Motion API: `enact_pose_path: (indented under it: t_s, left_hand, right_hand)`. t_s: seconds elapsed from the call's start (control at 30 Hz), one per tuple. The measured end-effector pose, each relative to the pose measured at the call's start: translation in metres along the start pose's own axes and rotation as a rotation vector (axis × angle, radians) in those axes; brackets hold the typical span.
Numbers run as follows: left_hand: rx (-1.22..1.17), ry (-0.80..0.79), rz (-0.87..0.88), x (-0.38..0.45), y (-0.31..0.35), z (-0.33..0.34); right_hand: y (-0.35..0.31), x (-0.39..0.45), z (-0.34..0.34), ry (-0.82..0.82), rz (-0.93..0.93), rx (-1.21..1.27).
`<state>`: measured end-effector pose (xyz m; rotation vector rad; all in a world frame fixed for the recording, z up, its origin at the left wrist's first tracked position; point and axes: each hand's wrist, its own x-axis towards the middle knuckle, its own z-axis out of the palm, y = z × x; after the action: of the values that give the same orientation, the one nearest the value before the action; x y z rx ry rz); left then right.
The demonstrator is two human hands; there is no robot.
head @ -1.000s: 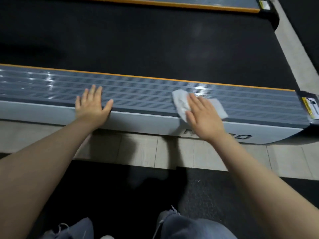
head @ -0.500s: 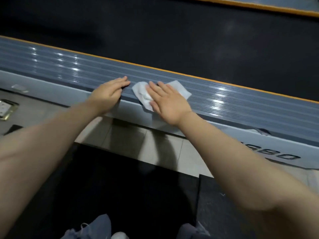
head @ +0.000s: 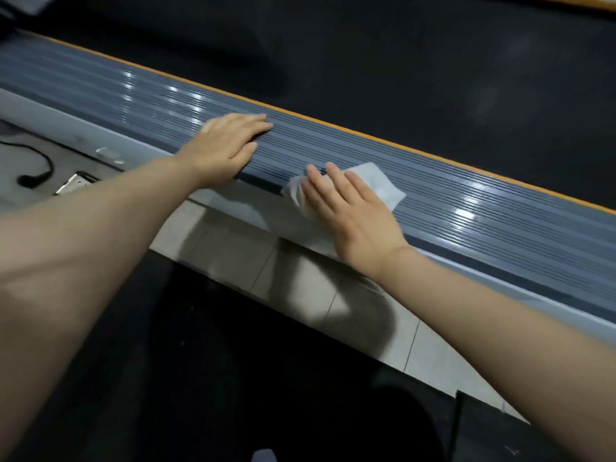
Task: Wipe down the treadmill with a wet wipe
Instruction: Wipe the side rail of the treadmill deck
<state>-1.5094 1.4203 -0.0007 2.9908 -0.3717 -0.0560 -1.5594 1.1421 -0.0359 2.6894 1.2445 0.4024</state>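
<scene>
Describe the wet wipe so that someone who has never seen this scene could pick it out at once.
Find the treadmill's grey ribbed side rail, which runs beside the black belt along an orange line. Two hands rest on it; look under the right hand, nearer the rail's outer edge. The wet wipe is the crumpled white sheet pressed flat beneath those fingers, the only white, soft thing on the rail.

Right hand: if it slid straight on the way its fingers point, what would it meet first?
Probably the left hand. The right hand, flat on the wet wipe, points along the grey ribbed side rail toward it; only bare rail lies between.
</scene>
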Motion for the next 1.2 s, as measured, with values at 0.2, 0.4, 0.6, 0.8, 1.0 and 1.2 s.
enact_pose_path:
  t_s: [0.2,0.4,0.6,0.8,1.0,1.2]
  left_hand:
    - [0.039,0.114,-0.013,-0.003,-0.009,0.018]
    - [0.03,0.144,-0.012,-0.001,-0.008,0.022]
    - [-0.051,0.194,-0.188,-0.001,0.005,0.03]
    - [-0.127,0.23,-0.312,-0.031,0.069,0.055]
    - [-0.144,0.133,0.008,-0.065,0.153,0.056]
    - [-0.223,-0.084,-0.04,-0.042,0.218,0.04]
  right_hand:
    - [-0.025,0.046,0.018,0.073,-0.202,-0.185]
    - [-0.032,-0.015,0.066,-0.308,-0.677,-0.717]
    - [-0.038,-0.033,0.098,-0.571,-0.449,-0.34]
    - [0.01,-0.026,0.025,-0.052,-0.447,-0.561]
    - [-0.006,-0.082,0.056,-0.55,-0.608,-0.678]
    - [0.021,-0.091,0.008,-0.207,-0.419,-0.586]
